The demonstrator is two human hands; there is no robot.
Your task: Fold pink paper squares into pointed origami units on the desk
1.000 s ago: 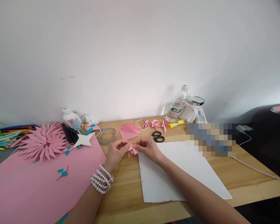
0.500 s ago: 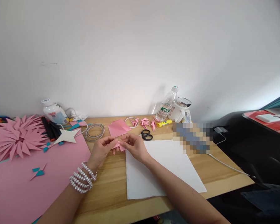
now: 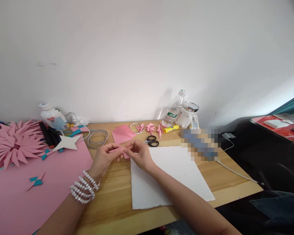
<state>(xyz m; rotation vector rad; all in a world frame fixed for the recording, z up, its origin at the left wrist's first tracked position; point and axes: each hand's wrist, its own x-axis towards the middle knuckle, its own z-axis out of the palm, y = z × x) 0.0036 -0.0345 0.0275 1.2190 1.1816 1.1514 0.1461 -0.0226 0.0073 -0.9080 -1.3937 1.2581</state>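
Note:
A small folded piece of pink paper [image 3: 126,155] is pinched between my two hands, above the wooden table near its middle. My left hand [image 3: 108,156] is closed on its left part, thumb on top; a beaded bracelet circles that wrist. Fingers and thumb of my right hand [image 3: 137,154] grip the right part, and both thumbs nearly touch. Behind the hands lie pink paper sheets [image 3: 122,134]. Black-handled scissors [image 3: 153,141] rest just right of them, close to small folded pink pieces [image 3: 150,128].
White board [image 3: 171,179] lies under my right forearm. A yellow glue stick [image 3: 171,129], water bottle [image 3: 173,111] and white mug [image 3: 186,116] stand or lie behind. At left are a coiled cable [image 3: 97,138], white star [image 3: 67,142] and large pink paper flower [image 3: 16,145].
The view has shifted slightly, so most things sit a little further left. Both hands still grip the pink paper, and more of it shows along my left thumb.

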